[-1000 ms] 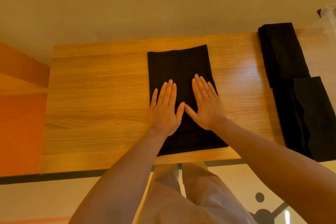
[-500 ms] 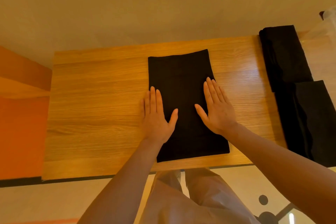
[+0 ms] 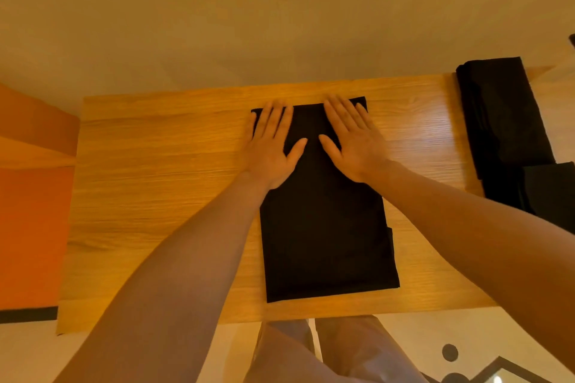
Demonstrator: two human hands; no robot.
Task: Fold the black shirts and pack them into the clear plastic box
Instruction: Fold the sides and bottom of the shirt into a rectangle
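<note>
Palms [image 3: 270,150] flat on folded shirt [image 3: 326,227]

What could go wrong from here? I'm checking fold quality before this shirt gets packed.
1. The black shirt has its near end close to the table edge; pulling it nearer may let it slide off.
2. A flap sticks out on its right side, so the next fold may come out uneven.
3. Both the left hand and right hand press flat at the far end only; the near end could shift.
</note>
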